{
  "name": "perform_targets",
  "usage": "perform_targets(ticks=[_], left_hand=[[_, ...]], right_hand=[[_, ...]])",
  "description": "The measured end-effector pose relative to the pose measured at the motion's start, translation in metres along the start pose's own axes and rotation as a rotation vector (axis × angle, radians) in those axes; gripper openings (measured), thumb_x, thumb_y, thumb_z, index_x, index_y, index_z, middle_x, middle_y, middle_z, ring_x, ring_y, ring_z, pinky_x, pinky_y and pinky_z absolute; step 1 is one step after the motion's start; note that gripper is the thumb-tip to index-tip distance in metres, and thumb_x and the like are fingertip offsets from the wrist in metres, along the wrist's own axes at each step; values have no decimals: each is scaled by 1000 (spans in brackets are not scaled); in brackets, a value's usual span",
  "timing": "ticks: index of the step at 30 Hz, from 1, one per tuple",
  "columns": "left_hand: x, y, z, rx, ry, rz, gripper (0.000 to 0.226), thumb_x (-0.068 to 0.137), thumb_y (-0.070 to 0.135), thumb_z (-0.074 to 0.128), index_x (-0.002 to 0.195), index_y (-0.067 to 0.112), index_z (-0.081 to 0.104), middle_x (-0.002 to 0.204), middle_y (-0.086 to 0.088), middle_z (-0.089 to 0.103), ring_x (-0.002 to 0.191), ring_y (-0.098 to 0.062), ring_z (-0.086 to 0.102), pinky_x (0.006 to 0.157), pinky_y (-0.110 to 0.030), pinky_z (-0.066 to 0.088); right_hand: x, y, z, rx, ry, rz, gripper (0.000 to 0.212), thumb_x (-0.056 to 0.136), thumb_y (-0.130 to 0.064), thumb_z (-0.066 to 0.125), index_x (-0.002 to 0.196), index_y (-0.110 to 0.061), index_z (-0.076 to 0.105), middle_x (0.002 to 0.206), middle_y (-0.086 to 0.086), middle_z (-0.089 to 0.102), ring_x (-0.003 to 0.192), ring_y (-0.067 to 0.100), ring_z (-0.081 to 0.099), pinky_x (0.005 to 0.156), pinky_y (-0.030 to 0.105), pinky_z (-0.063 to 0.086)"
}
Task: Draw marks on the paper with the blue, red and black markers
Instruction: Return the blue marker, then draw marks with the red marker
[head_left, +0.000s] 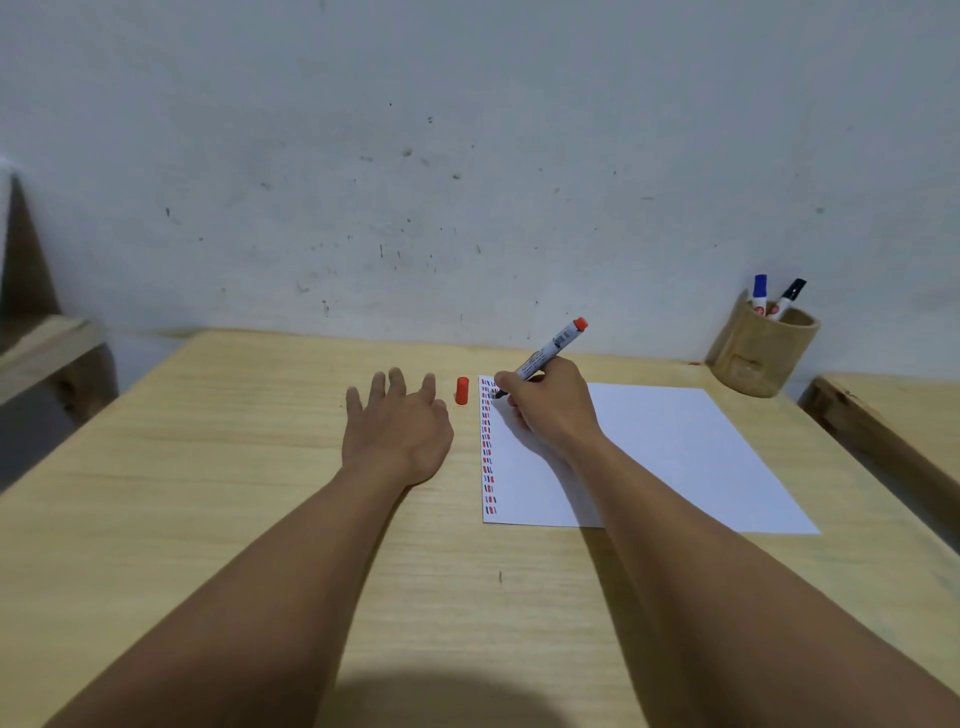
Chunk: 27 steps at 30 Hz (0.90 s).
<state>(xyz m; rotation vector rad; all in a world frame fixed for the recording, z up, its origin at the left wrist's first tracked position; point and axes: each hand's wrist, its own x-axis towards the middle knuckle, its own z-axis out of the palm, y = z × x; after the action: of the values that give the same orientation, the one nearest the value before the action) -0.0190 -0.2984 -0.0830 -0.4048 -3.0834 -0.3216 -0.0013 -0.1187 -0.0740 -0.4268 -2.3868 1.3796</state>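
A white paper (675, 447) lies on the wooden table (234, 467), with a column of short red, blue and black marks (487, 447) down its left edge. My right hand (550, 405) grips the uncapped red marker (553, 347), tip down at the paper's top left corner. The red cap (462, 391) stands on the table just left of the paper. My left hand (397, 421) rests flat on the table beside the cap, fingers spread, holding nothing. The blue marker (760, 293) and black marker (788, 298) stand capped in a holder.
A round wooden holder (758, 353) sits at the table's far right corner against the grey wall (467, 156). Another wooden surface (893, 415) adjoins on the right, and a wooden shelf (47, 348) stands to the left.
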Motion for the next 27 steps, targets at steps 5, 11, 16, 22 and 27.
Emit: perform_targets(ticks=[5, 11, 16, 22, 27], left_hand=[[0, 0, 0, 9, -4, -3, 58, 104, 39, 17, 161, 27, 16, 169, -14, 8, 156, -32, 2, 123, -56, 2], [-1, 0, -1, 5, -11, -2, 58, 104, 39, 16, 161, 27, 15, 169, -15, 8, 156, -32, 2, 123, -56, 2], [-2, 1, -2, -2, -19, -3, 58, 104, 39, 16, 161, 27, 14, 169, -14, 7, 156, -32, 1, 123, -55, 1], [-2, 1, -2, -44, -19, -8, 58, 103, 38, 17, 161, 27, 17, 169, -14, 10, 156, -31, 3, 124, -55, 2], [0, 6, -8, -180, 127, -24, 58, 100, 37, 32, 156, 20, 33, 154, -13, 45, 145, -35, 35, 118, -54, 25]], right_hand=[[-2, -1, 1, -29, -14, -31, 23, 85, -27, 70, 73, -9, 63, 60, 1, 67, 52, 11, 59, 51, 23, 44], [-1, 0, 2, -62, -22, -45, 28, 88, -25, 69, 78, 1, 69, 68, 7, 73, 55, 13, 63, 53, 24, 48], [0, 2, 4, -67, -25, -50, 26, 87, -27, 69, 72, -6, 65, 65, 7, 71, 56, 14, 63, 55, 28, 49], [-1, -2, 3, -74, -42, -29, 27, 85, -23, 69, 66, -11, 55, 63, 6, 61, 56, 17, 56, 53, 28, 43], [2, -3, 0, 97, 21, 25, 19, 84, -27, 68, 80, -8, 66, 70, 3, 66, 63, 17, 59, 60, 30, 45]])
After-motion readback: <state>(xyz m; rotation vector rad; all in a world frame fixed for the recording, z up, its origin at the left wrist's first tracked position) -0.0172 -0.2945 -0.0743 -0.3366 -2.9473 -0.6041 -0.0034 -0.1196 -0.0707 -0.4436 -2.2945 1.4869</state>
